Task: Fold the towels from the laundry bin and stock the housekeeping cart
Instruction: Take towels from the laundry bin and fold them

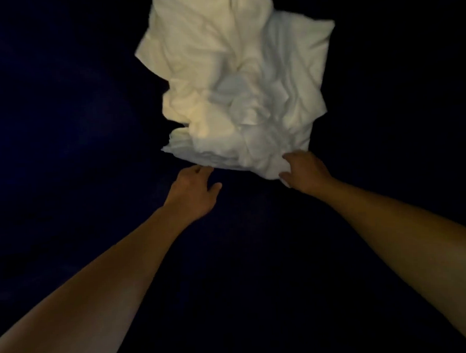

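Both arms reach forward: the right hand point(305, 169) grips the near corner of the crumpled white towels point(233, 80), the left hand point(194, 191) loose-fingered beside their edge.

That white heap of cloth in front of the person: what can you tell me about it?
The crumpled white towel heap looks like soft fabric, bunched in many creases, cream-lit on its left and bluish on its right. It lies unfolded against a very dark surface, running off the top of the picture. At its near edge thin layers show. The right hand grips its near right corner; the left hand reaches the near edge, with contact unclear.
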